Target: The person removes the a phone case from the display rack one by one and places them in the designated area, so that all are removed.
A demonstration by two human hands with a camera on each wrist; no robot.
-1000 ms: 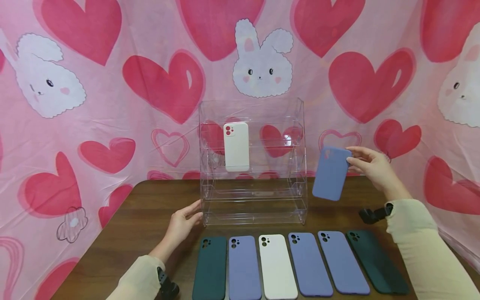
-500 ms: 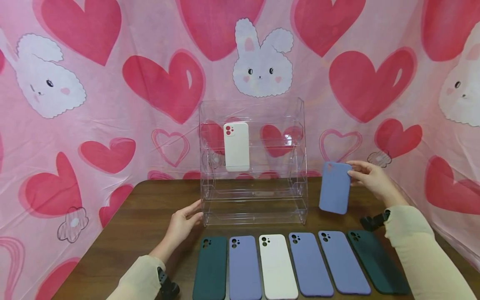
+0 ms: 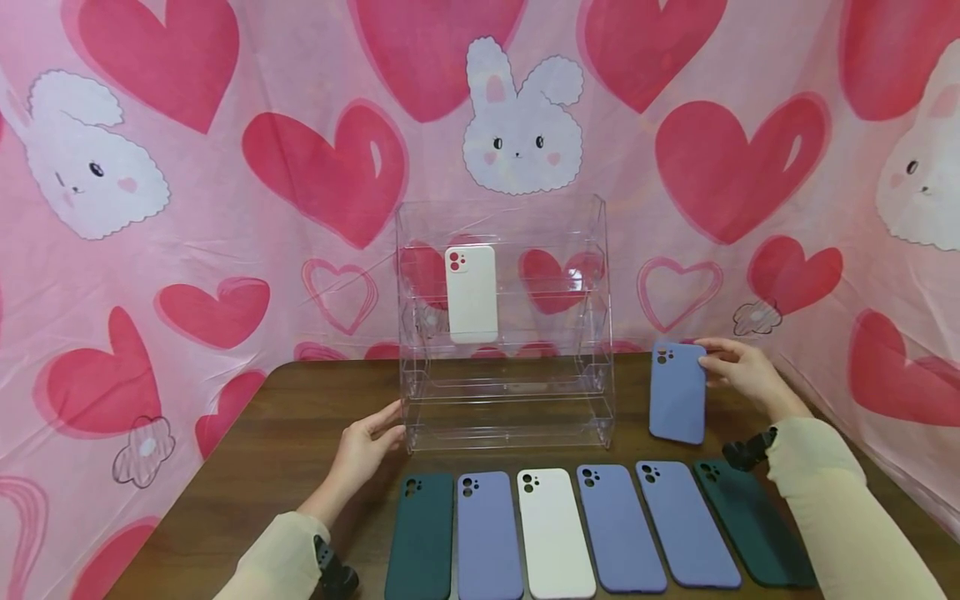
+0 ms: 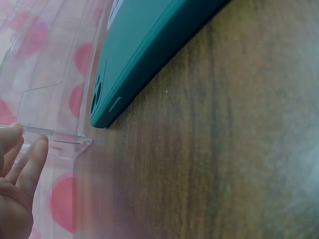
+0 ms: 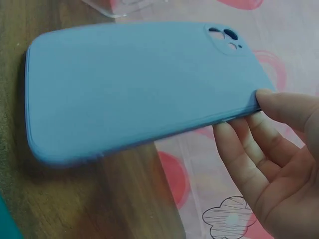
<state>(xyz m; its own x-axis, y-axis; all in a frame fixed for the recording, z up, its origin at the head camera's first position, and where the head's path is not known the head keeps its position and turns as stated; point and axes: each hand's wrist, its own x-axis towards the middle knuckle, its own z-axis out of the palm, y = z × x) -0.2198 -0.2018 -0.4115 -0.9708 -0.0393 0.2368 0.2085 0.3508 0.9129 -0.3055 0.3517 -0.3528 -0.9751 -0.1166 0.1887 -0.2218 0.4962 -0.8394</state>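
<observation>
A blue-purple phone case (image 3: 677, 392) hangs upright to the right of the clear tiered display rack (image 3: 506, 437). My right hand (image 3: 746, 379) pinches its upper right edge, thumb on the back and fingers behind; the right wrist view shows this phone case (image 5: 134, 89) close up, camera cutout at top right. My left hand (image 3: 367, 442) touches the rack's lower left side with fairly straight fingers (image 4: 35, 162). On the rack's upper part stands a white phone case (image 3: 472, 296).
Along the table's front lies a row: a dark green case (image 3: 420, 537), a purple case (image 3: 490, 533), a white case (image 3: 555, 533), two more purple cases and another green case (image 3: 753, 525). A pink heart-and-rabbit cloth (image 3: 315, 50) hangs behind the wooden table (image 3: 247, 467).
My right hand has brought the blue-purple phone case lower and slightly to the right, and the case has turned more upright. My left hand stays at the rack's side.
</observation>
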